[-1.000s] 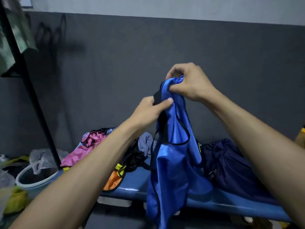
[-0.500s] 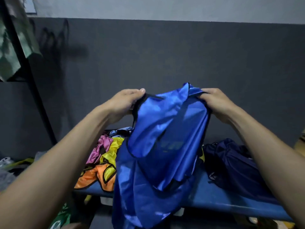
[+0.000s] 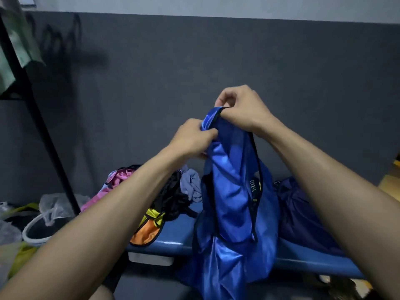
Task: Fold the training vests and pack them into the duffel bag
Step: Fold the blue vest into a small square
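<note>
Blue vest [image 3: 233, 191] hangs straight down from my grips, long axis vertical: right hand [image 3: 242, 109] pinches top edge, left hand [image 3: 192, 137] clamped just below; duffel bag [image 3: 303, 213] lower-right.

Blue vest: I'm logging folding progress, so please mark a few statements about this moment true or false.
1. Both hands hold the blue vest near its top. True: the left hand and the right hand each have a grip on it.
2. The blue vest lies folded flat on the bench. False: it hangs bunched in the air.
3. The dark duffel bag sits on the bench, right of the vest. True.
4. The orange vest is inside the duffel bag. False: it lies on the bench, left of the blue vest.
</note>
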`<action>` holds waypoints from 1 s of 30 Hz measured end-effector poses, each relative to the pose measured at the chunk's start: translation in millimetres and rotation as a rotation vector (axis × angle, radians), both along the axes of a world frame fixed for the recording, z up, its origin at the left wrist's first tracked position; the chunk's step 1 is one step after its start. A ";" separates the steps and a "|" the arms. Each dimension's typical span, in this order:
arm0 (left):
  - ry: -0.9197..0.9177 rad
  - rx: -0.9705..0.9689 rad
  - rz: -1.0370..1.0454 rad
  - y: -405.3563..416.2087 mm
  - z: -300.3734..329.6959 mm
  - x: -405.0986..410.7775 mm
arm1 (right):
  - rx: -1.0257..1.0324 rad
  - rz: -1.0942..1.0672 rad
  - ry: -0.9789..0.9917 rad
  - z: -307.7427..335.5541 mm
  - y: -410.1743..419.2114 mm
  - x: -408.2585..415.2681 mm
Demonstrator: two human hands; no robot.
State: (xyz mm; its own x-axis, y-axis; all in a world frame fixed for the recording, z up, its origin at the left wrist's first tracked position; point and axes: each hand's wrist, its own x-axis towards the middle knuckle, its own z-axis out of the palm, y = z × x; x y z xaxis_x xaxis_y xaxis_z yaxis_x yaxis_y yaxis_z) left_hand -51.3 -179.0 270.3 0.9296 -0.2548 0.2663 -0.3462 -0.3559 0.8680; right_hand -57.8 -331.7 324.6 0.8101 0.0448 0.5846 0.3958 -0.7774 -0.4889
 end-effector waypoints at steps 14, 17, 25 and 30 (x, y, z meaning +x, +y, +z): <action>0.232 -0.024 -0.342 88.4 13.8 24.9 | 0.296 -0.117 0.111 -32.4 -85.7 9.3; 0.339 -0.249 -0.524 84.7 22.3 8.9 | 0.365 -0.133 0.177 -39.1 -86.2 12.8; 0.194 -0.611 -0.571 56.8 69.7 -0.7 | -0.041 -0.286 0.347 -50.5 -64.6 6.0; -0.029 -0.679 -0.508 51.2 77.8 -4.8 | -0.051 -0.283 0.553 -118.3 -56.8 7.9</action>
State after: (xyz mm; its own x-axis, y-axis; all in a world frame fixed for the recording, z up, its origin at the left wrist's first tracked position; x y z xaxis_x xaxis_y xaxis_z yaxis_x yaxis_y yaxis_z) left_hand -56.1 -127.8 348.1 0.7356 -0.4162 0.5345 -0.3485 0.4440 0.8255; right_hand -50.0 -388.5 206.3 0.9768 -0.1994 0.0781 -0.1303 -0.8429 -0.5220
